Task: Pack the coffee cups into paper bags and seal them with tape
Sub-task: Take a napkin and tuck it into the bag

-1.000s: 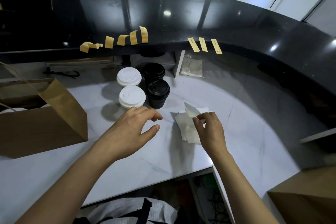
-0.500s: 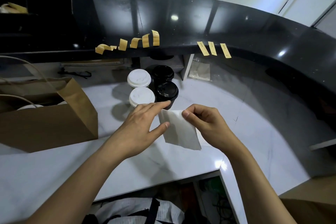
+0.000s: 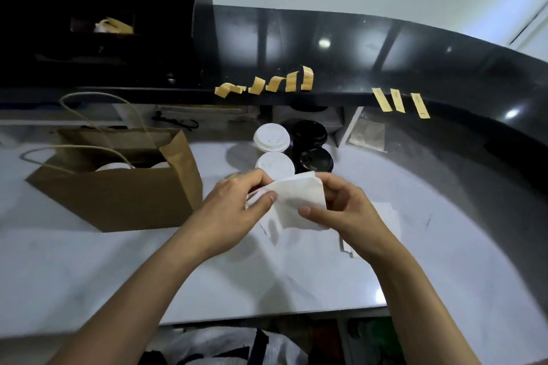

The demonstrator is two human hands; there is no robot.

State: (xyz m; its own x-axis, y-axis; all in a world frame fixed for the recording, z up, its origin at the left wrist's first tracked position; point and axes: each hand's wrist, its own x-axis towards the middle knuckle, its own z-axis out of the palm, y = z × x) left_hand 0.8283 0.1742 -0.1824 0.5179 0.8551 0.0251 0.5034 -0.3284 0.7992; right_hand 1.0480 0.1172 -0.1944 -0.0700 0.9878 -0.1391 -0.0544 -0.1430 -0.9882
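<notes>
Both hands hold a white paper bag (image 3: 299,201) above the middle of the worktop (image 3: 89,261): the left hand (image 3: 234,210) pinches its left edge, the right hand (image 3: 344,210) grips its right side. Four lidded coffee cups (image 3: 275,164), two white and two black, stand just behind at the back edge. A brown paper bag (image 3: 118,195) holding cups stands toward the left edge. Tape strips (image 3: 267,84) hang from the black counter ledge.

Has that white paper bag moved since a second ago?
Yes. The white bag lay flat on the counter right of the cups; now both hands hold it up, nearer the white-lidded cup.
</notes>
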